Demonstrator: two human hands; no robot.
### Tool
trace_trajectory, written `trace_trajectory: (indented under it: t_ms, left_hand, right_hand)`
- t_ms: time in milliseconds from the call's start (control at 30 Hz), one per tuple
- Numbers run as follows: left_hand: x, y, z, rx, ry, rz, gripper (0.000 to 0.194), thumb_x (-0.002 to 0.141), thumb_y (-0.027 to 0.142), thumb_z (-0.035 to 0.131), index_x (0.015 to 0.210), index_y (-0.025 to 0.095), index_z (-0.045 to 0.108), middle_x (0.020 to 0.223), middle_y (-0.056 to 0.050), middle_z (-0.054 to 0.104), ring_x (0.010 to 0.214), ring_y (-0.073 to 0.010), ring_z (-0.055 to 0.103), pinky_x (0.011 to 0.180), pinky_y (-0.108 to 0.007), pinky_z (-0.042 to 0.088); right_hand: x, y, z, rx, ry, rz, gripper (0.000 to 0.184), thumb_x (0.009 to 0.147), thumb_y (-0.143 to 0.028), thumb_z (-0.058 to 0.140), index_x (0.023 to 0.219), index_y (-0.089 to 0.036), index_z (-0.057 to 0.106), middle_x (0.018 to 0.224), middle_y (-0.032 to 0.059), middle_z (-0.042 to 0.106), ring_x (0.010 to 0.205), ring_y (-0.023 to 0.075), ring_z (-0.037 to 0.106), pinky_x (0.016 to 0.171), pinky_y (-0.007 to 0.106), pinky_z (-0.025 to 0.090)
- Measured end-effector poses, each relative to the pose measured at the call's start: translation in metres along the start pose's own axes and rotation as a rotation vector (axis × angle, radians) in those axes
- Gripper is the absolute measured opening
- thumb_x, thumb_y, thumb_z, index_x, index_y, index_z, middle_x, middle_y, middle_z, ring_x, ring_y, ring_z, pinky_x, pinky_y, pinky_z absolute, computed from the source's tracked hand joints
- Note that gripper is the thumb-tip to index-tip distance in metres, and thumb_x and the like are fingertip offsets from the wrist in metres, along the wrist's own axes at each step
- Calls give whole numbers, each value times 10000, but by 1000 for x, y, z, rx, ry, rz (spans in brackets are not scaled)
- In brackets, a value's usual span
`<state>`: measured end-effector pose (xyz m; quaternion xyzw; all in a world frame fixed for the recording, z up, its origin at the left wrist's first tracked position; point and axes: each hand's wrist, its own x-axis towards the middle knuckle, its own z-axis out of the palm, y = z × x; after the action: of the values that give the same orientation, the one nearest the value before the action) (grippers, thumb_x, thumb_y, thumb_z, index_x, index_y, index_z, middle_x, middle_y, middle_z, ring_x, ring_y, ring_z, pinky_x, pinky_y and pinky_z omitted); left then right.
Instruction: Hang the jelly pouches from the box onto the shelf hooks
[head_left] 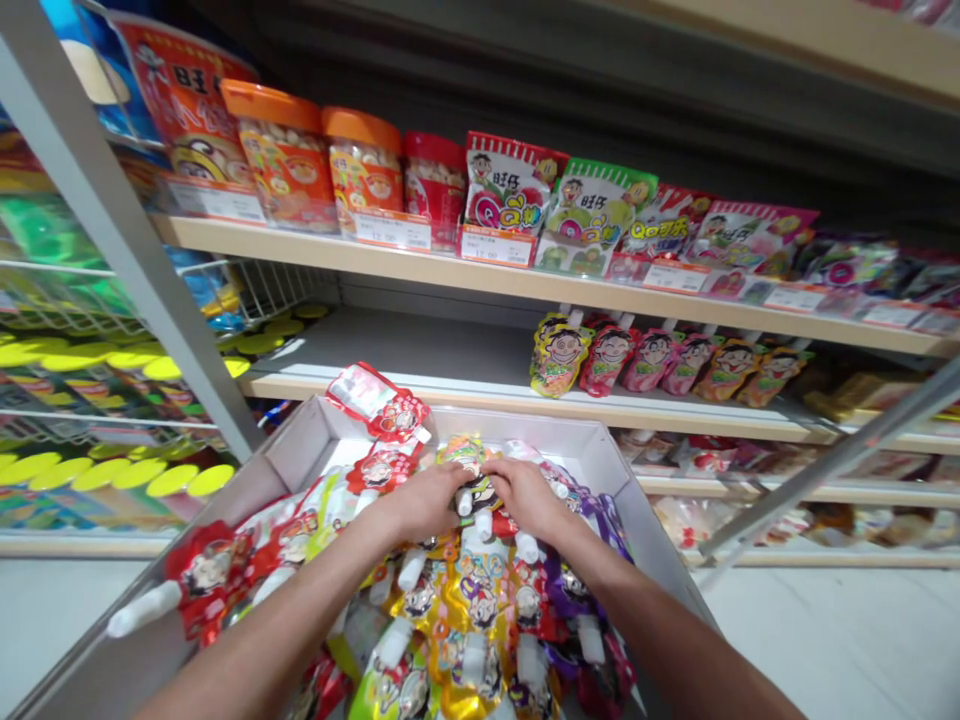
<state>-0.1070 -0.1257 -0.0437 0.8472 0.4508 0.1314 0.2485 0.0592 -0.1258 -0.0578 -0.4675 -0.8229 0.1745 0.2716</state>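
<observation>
A wide pale bin (615, 460) in front of me is heaped with spouted pouches in red, yellow, green and purple, with white caps and cartoon faces. My left hand (424, 503) and my right hand (531, 497) meet over the far middle of the heap. Between them is a yellow-green spouted pouch (469, 452), its fingers-side edges pinched by both hands. Its lower part is partly covered by the fingers. A red pouch (382, 405) lies across the bin's far rim, left of my hands. Gold pouches (480, 590) lie nearer to me, below the hands.
Behind the bin, a shelf (390, 350) bears a row of upright spouted pouches (559, 355) toward its right. The shelf above holds orange-lidded jars (289, 155) and candy bags (596, 205) with price tags. Grey posts (142, 240) stand at the left, beside yellow-lidded cans (120, 480).
</observation>
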Motion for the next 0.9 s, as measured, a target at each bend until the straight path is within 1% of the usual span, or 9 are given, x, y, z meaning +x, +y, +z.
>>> trace_trajectory:
  t_ms: [133, 233, 333, 433, 533, 633, 700, 800, 900]
  left_hand:
    - [4, 0, 4, 67, 48, 38, 452, 607, 118, 477, 1044, 229, 506, 1064, -40, 536, 957, -195, 482, 833, -283, 337]
    - [6, -1, 7, 144, 73, 84, 348, 678, 184, 458, 1018, 228, 515, 1051, -37, 541, 944, -187, 489, 827, -290, 340]
    - [8, 0, 9, 198, 140, 88, 270, 715, 228, 441, 970, 228, 530, 999, -28, 568, 920, -177, 497, 807, -287, 345]
    - [9, 2, 10, 177, 220, 68, 238, 738, 252, 415, 943, 228, 533, 945, -19, 586, 881, -166, 509, 760, -269, 363]
    - [12, 4, 8, 83, 324, 59, 246, 759, 295, 376, 929, 222, 538, 912, -21, 589, 837, -156, 514, 718, -247, 372]
    - [14, 7, 4, -50, 451, 15, 273, 769, 335, 346, 885, 198, 552, 852, -28, 595, 788, -153, 515, 685, -237, 372]
    - [16, 9, 1, -155, 532, -26, 285, 768, 350, 341, 867, 185, 551, 807, -21, 592, 738, -143, 515, 658, -229, 371]
    - [18, 11, -4, -321, 616, -57, 262, 749, 357, 371, 795, 168, 547, 713, 5, 570, 654, -121, 497, 598, -207, 364]
    - [21, 14, -7, -506, 713, -71, 226, 716, 351, 424, 693, 153, 530, 641, 23, 534, 610, -103, 471, 567, -193, 356]
  right_hand:
    - [1, -1, -1, -14, -8, 1, 322, 696, -59, 353, 870, -189, 590, 878, 31, 619, 800, 139, 547, 737, 237, 391]
    - [1, 0, -1, -38, 1, 5, 308, 696, -57, 352, 849, -180, 589, 865, 34, 616, 801, 136, 541, 739, 235, 390]
    - [1, 2, 0, -46, 27, 19, 305, 708, -56, 338, 849, -164, 586, 881, 46, 610, 825, 134, 534, 762, 239, 386]
    - [2, 3, 1, -30, 64, 7, 304, 719, -64, 336, 881, -162, 575, 904, 49, 603, 846, 131, 529, 785, 247, 383]
    - [3, 5, 2, -11, 155, -9, 285, 725, -95, 365, 935, -166, 545, 951, 54, 579, 889, 139, 507, 815, 267, 374]
    - [4, 7, 4, 18, 297, 34, 313, 724, -134, 401, 1024, -157, 483, 1025, 77, 531, 942, 157, 477, 829, 292, 370]
    - [4, 6, 5, 62, 352, 54, 327, 721, -160, 421, 1046, -167, 456, 1030, 77, 518, 929, 156, 483, 807, 292, 386]
    - [4, 2, 5, 113, 344, 54, 278, 710, -193, 452, 987, -183, 478, 949, 57, 542, 848, 145, 514, 756, 284, 410]
    - [4, -6, 6, 113, 252, 26, 308, 663, -222, 518, 967, -185, 485, 936, 49, 552, 860, 158, 507, 772, 300, 397]
